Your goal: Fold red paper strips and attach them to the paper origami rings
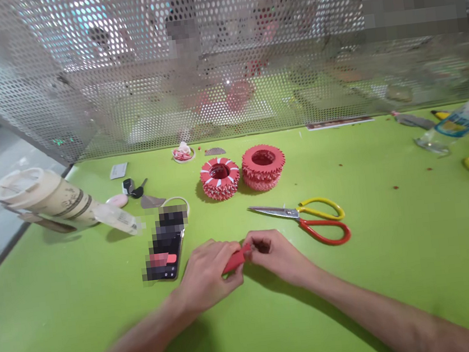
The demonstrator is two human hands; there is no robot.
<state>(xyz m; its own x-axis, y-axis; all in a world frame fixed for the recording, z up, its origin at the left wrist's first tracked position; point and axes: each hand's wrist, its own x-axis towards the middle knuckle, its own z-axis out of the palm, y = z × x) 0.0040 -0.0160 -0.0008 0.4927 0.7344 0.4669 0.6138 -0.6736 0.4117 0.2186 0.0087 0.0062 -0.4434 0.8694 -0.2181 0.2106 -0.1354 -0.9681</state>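
Red strip (234,260): between both hands, over the near part of the worktop (398,270); not yet laid down, so work on it looks unfinished.
Left hand (211,272): grasping the strip, fingers curled over it.
Right hand (276,255): fingertips pinching the strip's right end.
White-striped jagged ring (221,190): on the worktop beyond the hands, seemingly done.
Plain red jagged ring (265,181): just right of it, apparently built up in layers; whether complete, I cannot tell.
Scissors (296,213): lying unheld beyond the right hand.
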